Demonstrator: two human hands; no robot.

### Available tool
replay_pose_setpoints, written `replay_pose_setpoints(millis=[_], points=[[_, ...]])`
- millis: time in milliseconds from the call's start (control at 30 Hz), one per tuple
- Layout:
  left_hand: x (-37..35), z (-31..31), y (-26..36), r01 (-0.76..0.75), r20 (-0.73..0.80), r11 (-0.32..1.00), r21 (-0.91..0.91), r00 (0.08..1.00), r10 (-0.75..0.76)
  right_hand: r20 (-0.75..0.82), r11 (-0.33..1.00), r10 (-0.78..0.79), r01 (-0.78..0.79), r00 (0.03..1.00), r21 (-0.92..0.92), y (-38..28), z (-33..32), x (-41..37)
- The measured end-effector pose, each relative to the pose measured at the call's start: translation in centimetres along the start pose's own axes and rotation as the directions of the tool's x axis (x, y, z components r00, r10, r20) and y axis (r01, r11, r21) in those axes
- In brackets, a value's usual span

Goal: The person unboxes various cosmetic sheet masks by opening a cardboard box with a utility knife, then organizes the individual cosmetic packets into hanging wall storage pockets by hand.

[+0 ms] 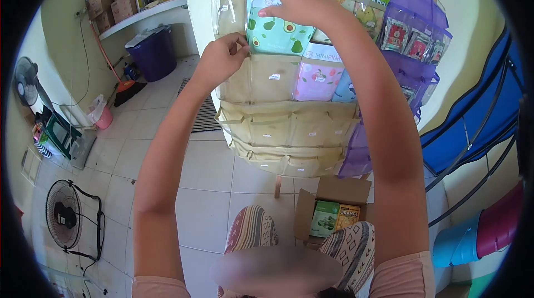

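A beige hanging organizer (272,78) with clear-fronted pockets hangs in front of me. In one upper pocket sits a mint-green packet with avocado prints (278,36). My right hand (297,3) lies over the upper part of this packet, thumb and fingers apart. At the packet's lower left corner, my left hand (225,59) is closed, its thumb and index finger pinching the pocket edge. Directly below is a pink Minipink packet (318,80) in its own pocket, with a blue packet (344,87) partly hidden by my right arm.
A purple hanging organizer (409,61) holding small packets is at the right. Below, an open cardboard box (305,214) contains green and orange packets. A floor fan (64,214) stands at left, a purple bin (153,53) farther back, and blue and maroon buckets (459,245) at lower right.
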State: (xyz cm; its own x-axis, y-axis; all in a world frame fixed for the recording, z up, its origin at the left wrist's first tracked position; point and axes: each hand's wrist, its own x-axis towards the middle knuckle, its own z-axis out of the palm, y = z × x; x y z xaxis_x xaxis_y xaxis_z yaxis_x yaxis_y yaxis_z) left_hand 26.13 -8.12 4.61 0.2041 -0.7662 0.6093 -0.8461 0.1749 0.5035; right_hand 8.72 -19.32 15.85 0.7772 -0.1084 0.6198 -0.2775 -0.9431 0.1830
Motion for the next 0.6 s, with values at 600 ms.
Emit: replay_pose_setpoints(millis=[600], points=[[0.8, -0.3, -0.2, -0.159, 0.201, 0.974, 0.159, 0.972, 0.125, 0.226, 0.980, -0.163, 0.183, 0.960, -0.072, 0.1, 1.1, 2.0]])
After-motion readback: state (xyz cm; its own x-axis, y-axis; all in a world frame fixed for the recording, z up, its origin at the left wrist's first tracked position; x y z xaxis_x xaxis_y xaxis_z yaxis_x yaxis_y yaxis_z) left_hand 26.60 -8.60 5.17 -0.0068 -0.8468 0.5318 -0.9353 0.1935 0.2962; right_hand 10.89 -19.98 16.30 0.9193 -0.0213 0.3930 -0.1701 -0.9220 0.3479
